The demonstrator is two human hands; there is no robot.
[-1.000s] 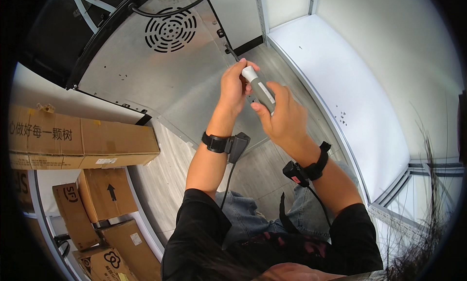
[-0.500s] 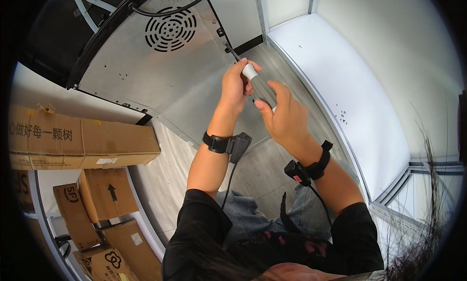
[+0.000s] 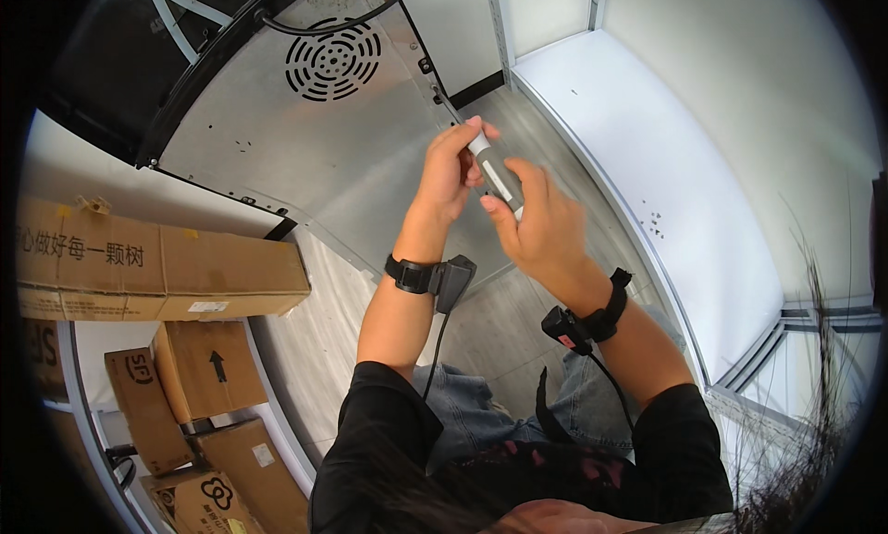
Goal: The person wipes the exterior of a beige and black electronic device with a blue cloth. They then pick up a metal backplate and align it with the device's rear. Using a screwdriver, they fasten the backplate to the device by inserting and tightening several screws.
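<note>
A screwdriver (image 3: pixel 501 180) with a grey handle and pale collar slants up to the right edge of a grey metal panel (image 3: pixel 305 164). Its shaft reaches the edge near a screw hole; the very tip is too small to make out. My left hand (image 3: pixel 448 169) is closed round the collar and front of the handle. Lower down, my right hand (image 3: pixel 546 220) has thumb and fingers on either side of the handle's rear part, gripping it loosely. A pale strip on the handle faces up between the hands.
Round vent slots (image 3: pixel 333 61) and a black cable (image 3: pixel 342 25) are at the panel's top. To the right runs a white shelf (image 3: pixel 647 155) with several small screws (image 3: pixel 653 221). Cardboard boxes (image 3: pixel 213 368) fill the left side, a long carton (image 3: pixel 166 266) above them.
The handle has turned, so its pale strip now shows. My right fingers have shifted slightly on it. The panel and boxes sit slightly further right in view.
</note>
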